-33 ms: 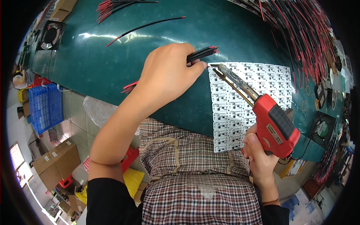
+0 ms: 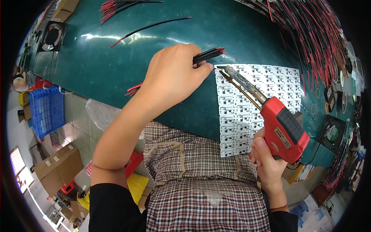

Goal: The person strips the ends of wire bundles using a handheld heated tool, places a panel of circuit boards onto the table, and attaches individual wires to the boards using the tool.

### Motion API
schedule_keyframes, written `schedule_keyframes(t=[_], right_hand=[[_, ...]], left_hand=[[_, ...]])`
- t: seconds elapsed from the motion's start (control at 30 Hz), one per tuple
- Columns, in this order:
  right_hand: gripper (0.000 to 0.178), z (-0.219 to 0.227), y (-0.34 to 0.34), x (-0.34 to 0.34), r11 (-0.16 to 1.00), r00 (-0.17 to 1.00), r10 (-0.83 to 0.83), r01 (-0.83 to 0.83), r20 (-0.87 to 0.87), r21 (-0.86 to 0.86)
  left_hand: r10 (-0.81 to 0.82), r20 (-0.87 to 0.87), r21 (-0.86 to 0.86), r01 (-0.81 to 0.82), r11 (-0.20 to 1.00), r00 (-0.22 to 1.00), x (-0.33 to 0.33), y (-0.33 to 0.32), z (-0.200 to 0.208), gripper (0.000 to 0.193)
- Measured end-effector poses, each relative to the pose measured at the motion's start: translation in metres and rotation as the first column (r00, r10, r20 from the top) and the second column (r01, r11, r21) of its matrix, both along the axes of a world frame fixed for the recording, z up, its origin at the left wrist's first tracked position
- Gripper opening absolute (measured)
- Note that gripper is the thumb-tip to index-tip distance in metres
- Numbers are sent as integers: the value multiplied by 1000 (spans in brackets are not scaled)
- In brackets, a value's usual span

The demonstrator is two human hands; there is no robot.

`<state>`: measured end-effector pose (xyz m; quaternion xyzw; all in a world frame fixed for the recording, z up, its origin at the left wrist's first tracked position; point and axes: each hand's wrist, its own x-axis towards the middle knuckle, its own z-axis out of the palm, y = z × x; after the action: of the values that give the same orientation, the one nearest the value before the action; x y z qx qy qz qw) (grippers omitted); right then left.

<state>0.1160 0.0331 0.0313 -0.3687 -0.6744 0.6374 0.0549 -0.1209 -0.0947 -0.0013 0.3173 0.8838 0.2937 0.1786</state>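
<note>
My left hand (image 2: 176, 71) is closed round a bundle of black and red wires (image 2: 208, 55); their red ends stick out to the right, and others show beyond my wrist. A red wire end at my thumb tip meets the upper left corner of a white panel of circuit boards (image 2: 237, 112). In my right hand (image 2: 266, 158) is a red and black soldering gun (image 2: 284, 129), held by its grip. Its hot tip and the thin brass-coloured feed tube reach that same corner, right by my left thumb. Whether the tip touches the wire is too small to tell.
A single wire (image 2: 148, 29) and another wire bunch (image 2: 119, 7) lie on the green table (image 2: 89, 65). A large heap of red and black wires (image 2: 315, 38) covers the far right. Small fans stand left (image 2: 52, 36) and right (image 2: 332, 133). A blue crate (image 2: 47, 110) is left of the table.
</note>
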Motion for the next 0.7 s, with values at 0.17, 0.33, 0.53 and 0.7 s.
schedule_keyframes(t=[0.17, 0.33, 0.53, 0.7], right_hand=[[7, -6, 3, 2, 999, 999, 47, -47, -24, 1], [8, -5, 3, 1, 997, 997, 75, -75, -18, 12], [8, 7, -2, -3, 991, 997, -78, 77, -13, -114], [12, 3, -2, 1, 998, 999, -38, 39, 27, -41]], left_hand=[[2, 21, -28, -1, 1000, 1000, -2, 2, 0, 33], [10, 0, -57, -10, 998, 1000, -3, 3, -1, 33], [-15, -7, -65, 15, 998, 1000, -4, 6, 1, 33], [-67, 53, -31, 69, 997, 996, -14, 4, 4, 30]])
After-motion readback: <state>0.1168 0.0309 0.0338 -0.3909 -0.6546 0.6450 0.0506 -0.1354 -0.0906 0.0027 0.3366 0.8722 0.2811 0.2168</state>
